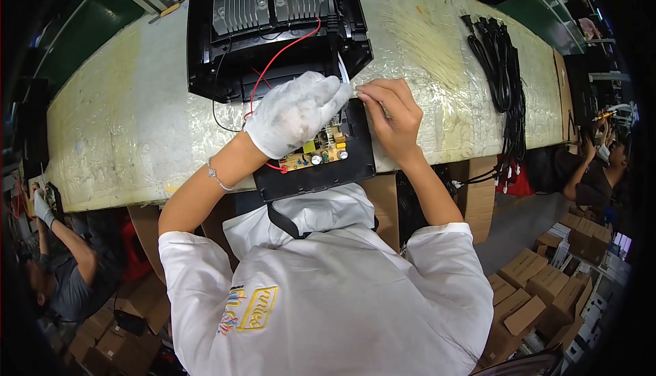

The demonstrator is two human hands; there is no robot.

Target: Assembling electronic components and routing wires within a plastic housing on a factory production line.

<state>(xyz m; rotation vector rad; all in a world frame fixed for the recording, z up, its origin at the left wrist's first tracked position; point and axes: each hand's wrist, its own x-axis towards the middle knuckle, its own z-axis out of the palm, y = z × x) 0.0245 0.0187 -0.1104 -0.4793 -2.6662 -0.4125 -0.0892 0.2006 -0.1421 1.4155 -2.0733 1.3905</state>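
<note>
My left hand (294, 113), in a white glove, is closed where a pair of white wires (343, 68) runs down to its fingertips. Close beside it, my bare right hand (394, 113) pinches thumb to forefinger; what lies in the pinch is too small to make out. Beneath my hands, a black panel (307, 186) at the table's near edge carries a tan circuit board (297, 160), partly hidden by the glove. Behind stands a black housing (205, 68) with grey metal heat-sink fins (239, 8). A red wire (279, 55) loops from the housing toward the glove.
Many thin pale strips, apparently cable ties (427, 45), lie on the plastic-covered table (116, 123). Bundled black cables (499, 68) hang over its right edge. Cardboard boxes (519, 267) stand on the floor at lower right. Other people work at far left (65, 253) and far right (594, 171).
</note>
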